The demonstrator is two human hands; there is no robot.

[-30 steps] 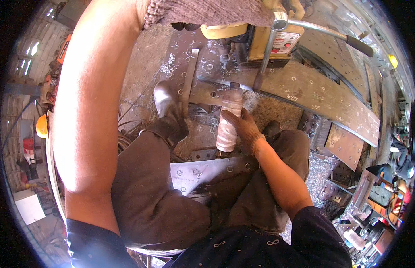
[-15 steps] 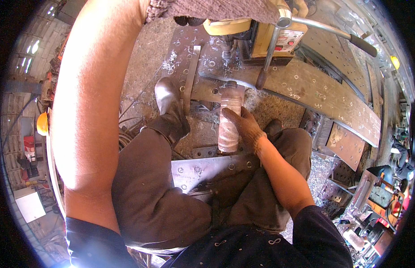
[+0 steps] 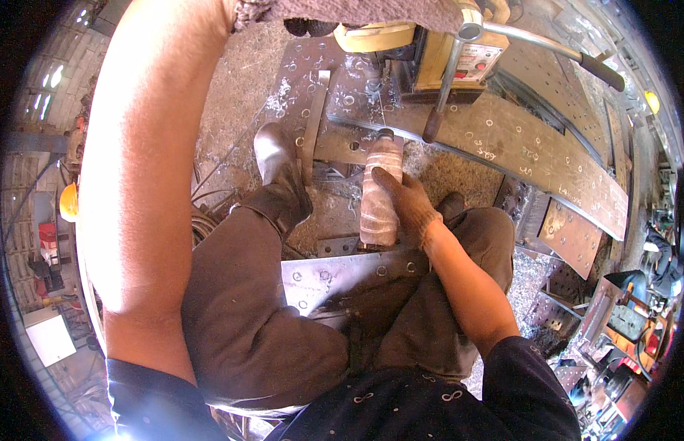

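1. The bottle [image 3: 379, 206] is out in front of the person, right of the left boot [image 3: 279, 158] and short of the yellow drill [image 3: 432, 62]; its dark cap [image 3: 386, 134] points away from the body and its base toward it; whether the base touches anything below, I cannot tell.
2. The gloved right hand [image 3: 410, 204] has hold of it from the right, around mid-length; the thumb lies across the upper face, and the fingers seem partly curled, though mostly hidden behind.
3. The gloved left hand [image 3: 349, 10] is at the top edge, against the drill's head; most of its fingers are out of sight, so I cannot tell how far they open or what they grip.
4. It looks like thin plastic, banded and cloudy; I would expect it to dent under a hard squeeze, yet not shatter.
5. How full it is does not show; if full, moderately heavy and prone to tip; if nearly empty, very light.
6. Its surface could be slick if wet or oily; the banded middle looks the best hold, with the neck suiting a second hand.
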